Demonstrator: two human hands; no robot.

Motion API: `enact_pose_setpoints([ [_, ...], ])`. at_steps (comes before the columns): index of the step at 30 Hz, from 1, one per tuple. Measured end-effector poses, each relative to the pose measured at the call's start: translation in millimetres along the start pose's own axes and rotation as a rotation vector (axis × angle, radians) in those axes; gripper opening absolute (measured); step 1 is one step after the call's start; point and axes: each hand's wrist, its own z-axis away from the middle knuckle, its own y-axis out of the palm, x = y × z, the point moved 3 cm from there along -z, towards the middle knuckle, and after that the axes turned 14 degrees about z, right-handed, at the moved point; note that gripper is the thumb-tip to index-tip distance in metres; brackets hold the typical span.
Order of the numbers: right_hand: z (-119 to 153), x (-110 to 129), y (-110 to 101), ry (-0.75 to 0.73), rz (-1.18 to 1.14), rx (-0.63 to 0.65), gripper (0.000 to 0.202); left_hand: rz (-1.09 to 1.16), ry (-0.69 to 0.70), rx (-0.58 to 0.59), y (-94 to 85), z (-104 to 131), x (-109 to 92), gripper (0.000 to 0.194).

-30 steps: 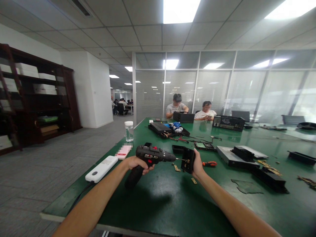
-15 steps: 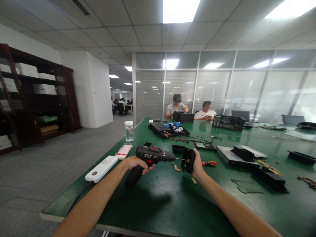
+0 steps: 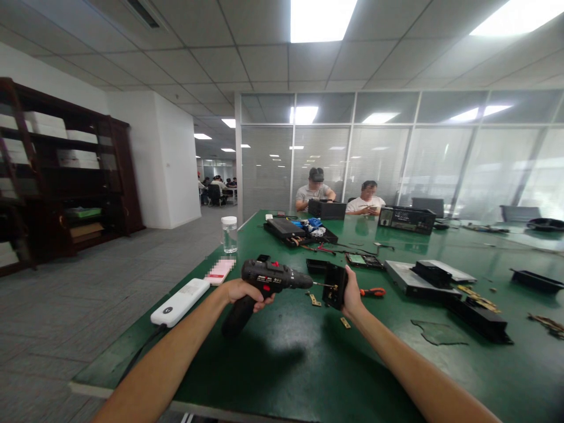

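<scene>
The left hand (image 3: 247, 293) grips a power drill (image 3: 268, 277), its bit (image 3: 322, 285) reaching into the black housing (image 3: 337, 275) held above the green table (image 3: 247, 382) by the right hand (image 3: 352, 294) — hand-held alone, the housing could twist under torque, letting the bit skid toward that hand.

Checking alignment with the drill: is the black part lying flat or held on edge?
Held on edge: the right hand grips the black part with its broad face turned toward the drill bit.
</scene>
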Motion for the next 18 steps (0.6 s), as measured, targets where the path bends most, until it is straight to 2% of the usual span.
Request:
enact_pose_setpoints([
  [18,-1.3,-2.0,-1.7,0.005,0.011,-0.019,0.043,0.009,-0.010,0.001,1.0,0.2,-0.4,0.035],
])
